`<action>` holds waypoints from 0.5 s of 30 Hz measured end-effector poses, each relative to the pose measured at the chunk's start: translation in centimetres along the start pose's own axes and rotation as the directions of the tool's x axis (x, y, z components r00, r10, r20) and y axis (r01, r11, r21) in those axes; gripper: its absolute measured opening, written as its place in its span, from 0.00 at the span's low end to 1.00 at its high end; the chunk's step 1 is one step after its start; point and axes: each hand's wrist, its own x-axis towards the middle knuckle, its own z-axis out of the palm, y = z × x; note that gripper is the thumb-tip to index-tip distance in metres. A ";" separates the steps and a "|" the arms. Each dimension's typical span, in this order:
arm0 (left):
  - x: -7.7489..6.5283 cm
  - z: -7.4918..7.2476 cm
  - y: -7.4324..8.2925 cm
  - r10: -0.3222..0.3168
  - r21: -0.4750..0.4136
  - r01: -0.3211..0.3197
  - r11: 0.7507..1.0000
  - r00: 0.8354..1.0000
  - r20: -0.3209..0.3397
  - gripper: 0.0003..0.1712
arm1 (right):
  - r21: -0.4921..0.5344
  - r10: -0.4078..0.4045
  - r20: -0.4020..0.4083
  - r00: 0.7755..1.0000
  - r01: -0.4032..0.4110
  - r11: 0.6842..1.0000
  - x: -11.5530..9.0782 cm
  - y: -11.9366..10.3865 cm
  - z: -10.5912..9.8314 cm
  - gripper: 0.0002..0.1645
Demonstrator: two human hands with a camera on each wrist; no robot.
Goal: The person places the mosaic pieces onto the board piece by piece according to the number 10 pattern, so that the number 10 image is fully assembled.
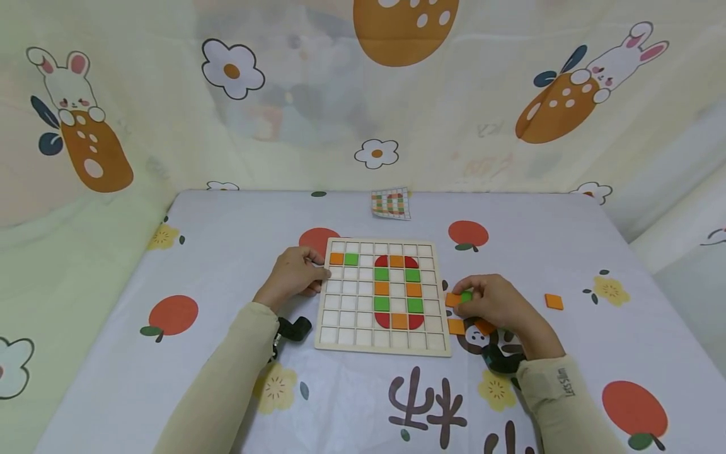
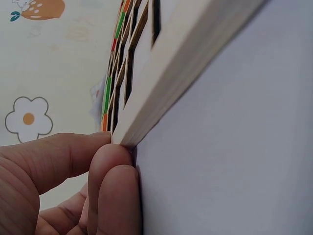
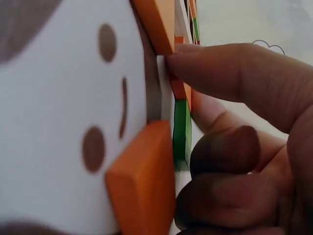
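Observation:
A wooden grid board (image 1: 350,335) lies on the table with red, orange and green tiles set in some of its squares. My left hand (image 1: 295,272) pinches the board's left edge near its upper corner; the left wrist view shows the fingertips (image 2: 117,181) against the wooden rim (image 2: 161,93). Beside the board's right edge, my right hand (image 1: 499,306) has its thumb and a finger at an orange tile (image 3: 181,88), which it seems to pinch. Close to those fingers is a green tile (image 3: 182,132). Another orange tile (image 3: 146,171) lies below, nearer the wrist camera.
A small printed pattern card (image 1: 390,203) sits at the table's back edge. One orange tile (image 1: 554,301) lies apart on the right, and another orange tile (image 1: 456,326) is by the board's lower right side. A patterned cloth (image 1: 283,126) hangs behind the table.

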 end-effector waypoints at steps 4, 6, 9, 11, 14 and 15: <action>0.0 0.1 0.1 -0.001 0.002 0.001 1.000 1.000 -0.001 0.15 | 0.011 0.022 -0.018 1.000 -0.022 1.000 -0.1 -0.2 0.2 0.19; 0.0 0.1 0.1 0.000 0.004 0.000 1.000 1.000 0.000 0.15 | 0.016 0.033 -0.030 0.999 -0.033 0.999 -0.2 -0.3 0.2 0.19; 0.0 0.1 0.0 -0.001 0.008 0.001 1.000 1.000 0.001 0.15 | 0.037 0.041 -0.050 0.998 -0.039 0.999 -0.3 -0.4 0.4 0.17; 0.1 0.1 0.0 -0.003 0.012 0.003 1.000 1.000 -0.001 0.15 | 0.052 0.029 -0.056 0.998 -0.027 0.998 -0.3 -0.4 0.4 0.15; 0.2 0.0 0.0 -0.007 0.012 0.007 1.000 1.000 -0.002 0.15 | 0.077 0.003 -0.045 0.999 0.001 0.997 -0.3 -0.3 0.3 0.13; 0.2 0.0 0.0 -0.008 0.009 0.008 1.000 1.000 -0.001 0.15 | 0.091 -0.004 -0.039 0.999 0.008 0.996 -0.3 -0.2 0.2 0.13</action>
